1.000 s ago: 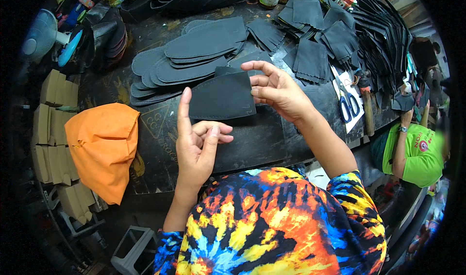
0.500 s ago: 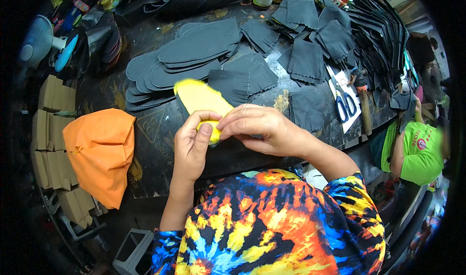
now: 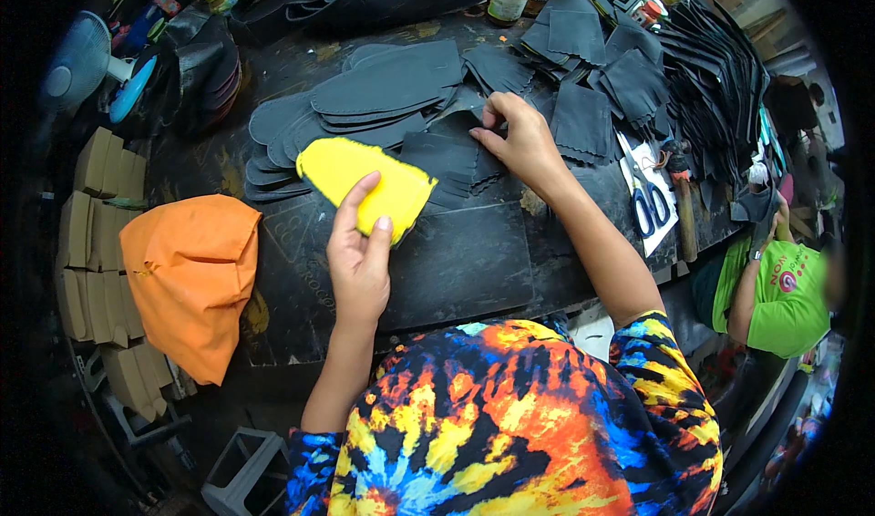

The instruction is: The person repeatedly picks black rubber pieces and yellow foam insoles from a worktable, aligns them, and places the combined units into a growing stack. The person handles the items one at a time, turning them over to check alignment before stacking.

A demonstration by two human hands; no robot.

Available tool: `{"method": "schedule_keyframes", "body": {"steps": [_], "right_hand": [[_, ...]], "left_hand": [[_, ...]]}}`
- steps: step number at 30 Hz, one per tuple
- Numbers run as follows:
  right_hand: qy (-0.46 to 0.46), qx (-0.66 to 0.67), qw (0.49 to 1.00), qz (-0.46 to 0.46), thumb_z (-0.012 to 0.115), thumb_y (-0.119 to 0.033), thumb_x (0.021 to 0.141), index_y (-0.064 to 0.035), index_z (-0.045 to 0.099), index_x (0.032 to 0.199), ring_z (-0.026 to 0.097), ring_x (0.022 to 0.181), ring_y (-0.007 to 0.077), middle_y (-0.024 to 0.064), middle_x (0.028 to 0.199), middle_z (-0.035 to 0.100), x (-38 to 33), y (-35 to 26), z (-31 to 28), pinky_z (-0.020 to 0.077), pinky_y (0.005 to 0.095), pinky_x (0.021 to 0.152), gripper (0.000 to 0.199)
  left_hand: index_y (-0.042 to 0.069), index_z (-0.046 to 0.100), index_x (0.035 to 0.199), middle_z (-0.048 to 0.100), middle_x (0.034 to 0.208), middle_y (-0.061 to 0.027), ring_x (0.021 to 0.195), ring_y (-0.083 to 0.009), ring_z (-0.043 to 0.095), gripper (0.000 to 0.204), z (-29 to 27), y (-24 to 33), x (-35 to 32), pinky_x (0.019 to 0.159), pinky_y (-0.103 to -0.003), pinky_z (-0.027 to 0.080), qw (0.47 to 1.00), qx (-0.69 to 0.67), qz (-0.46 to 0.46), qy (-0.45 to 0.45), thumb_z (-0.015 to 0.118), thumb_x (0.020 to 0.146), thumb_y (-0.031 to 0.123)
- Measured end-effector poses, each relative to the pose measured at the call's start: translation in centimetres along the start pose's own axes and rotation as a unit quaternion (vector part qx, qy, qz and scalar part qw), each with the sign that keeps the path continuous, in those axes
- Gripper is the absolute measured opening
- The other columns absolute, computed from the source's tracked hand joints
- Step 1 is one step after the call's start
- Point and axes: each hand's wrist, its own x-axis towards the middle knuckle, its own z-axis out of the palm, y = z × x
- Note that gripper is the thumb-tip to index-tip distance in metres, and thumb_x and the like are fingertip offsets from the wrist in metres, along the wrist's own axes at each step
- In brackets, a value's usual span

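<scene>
Head view: left hand (image 3: 363, 261) grips a yellow, tapered, flat piece (image 3: 372, 186) at ten o'clock; right hand (image 3: 526, 142), grip narrow, at one, beside flat black sheets (image 3: 437, 158), hold unclear. Open room separates them over the dark counter (image 3: 469, 265), edged at six.

Looks bright over the table (image 3: 456, 274) — sinks to dimness beneath. Bends strongly toward a black, rounded border.

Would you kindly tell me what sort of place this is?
Probably a footwear or leathercraft workshop: stacked black sole-shaped pieces, dark-blue-handled scissors and a hammer lie on the worktable.
</scene>
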Motion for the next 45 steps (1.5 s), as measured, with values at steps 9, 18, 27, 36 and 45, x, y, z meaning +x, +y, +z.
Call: {"method": "schedule_keyframes", "body": {"steps": [9, 18, 27, 36, 45], "right_hand": [[0.068, 0.506, 0.842, 0.172, 0.073, 0.002, 0.086, 0.0028, 0.054, 0.124, 0.065, 0.103, 0.0142, 0.0112, 0.114, 0.068, -1.3, 1.8, -4.8, 0.0512, 0.0284, 0.093, 0.043], [-0.071, 0.413, 0.907, 0.042, 0.071, -0.001, 0.088, -0.0021, 0.062, 0.109, 0.06, 0.093, 0.0079, -0.0017, 0.101, 0.063, -3.9, -5.0, -9.0, 0.0485, 0.024, 0.087, 0.023], [-0.037, 0.318, 0.947, 0.019, 0.073, -0.007, 0.088, 0.002, 0.069, 0.104, 0.063, 0.089, 0.0087, 0.0047, 0.096, 0.071, -3.2, -8.8, -7.6, 0.0517, 0.0255, 0.084, 0.019], [-0.061, 0.37, 0.922, 0.097, 0.074, -0.009, 0.088, 0.0026, 0.071, 0.102, 0.064, 0.084, 0.0069, 0.0022, 0.092, 0.072, -3.0, -7.7, -6.9, 0.0517, 0.0227, 0.08, 0.018], [-0.089, 0.415, 0.893, 0.149, 0.075, -0.01, 0.088, 0.0021, 0.072, 0.104, 0.065, 0.081, 0.0068, 0.0032, 0.092, 0.072, -2.8, -6.4, -6.5, 0.0537, 0.0216, 0.077, 0.02]], "left_hand": [[0.002, 0.048, 0.144, 0.054, 0.139, -0.0175, 0.124, -0.0255, 0.059, 0.043, 2.5, 1.2, 4.3, 0.102, -0.039, 0.053, 0.98, -0.182, -0.071, -0.033, 0.045, 0.101, -0.002], [0.003, 0.046, 0.147, 0.055, 0.14, -0.0162, 0.123, -0.0243, 0.061, 0.047, 4.0, 4.0, 6.0, 0.098, -0.037, 0.055, 0.986, -0.101, -0.034, -0.125, 0.048, 0.1, -0.001], [0.003, 0.047, 0.146, 0.056, 0.137, -0.0127, 0.12, -0.0173, 0.06, 0.048, 4.4, 5.2, 5.4, 0.098, -0.034, 0.055, 0.98, -0.089, -0.066, -0.164, 0.045, 0.099, -0.004], [0.003, 0.046, 0.148, 0.057, 0.137, -0.0147, 0.114, -0.0166, 0.064, 0.05, 4.5, 4.8, 5.3, 0.093, -0.032, 0.058, 0.978, -0.102, -0.074, -0.166, 0.046, 0.098, -0.002], [0.002, 0.045, 0.148, 0.058, 0.136, -0.016, 0.112, -0.0168, 0.066, 0.05, 4.8, 4.5, 5.4, 0.092, -0.032, 0.058, 0.981, -0.084, -0.081, -0.157, 0.046, 0.098, -0.003]]}}
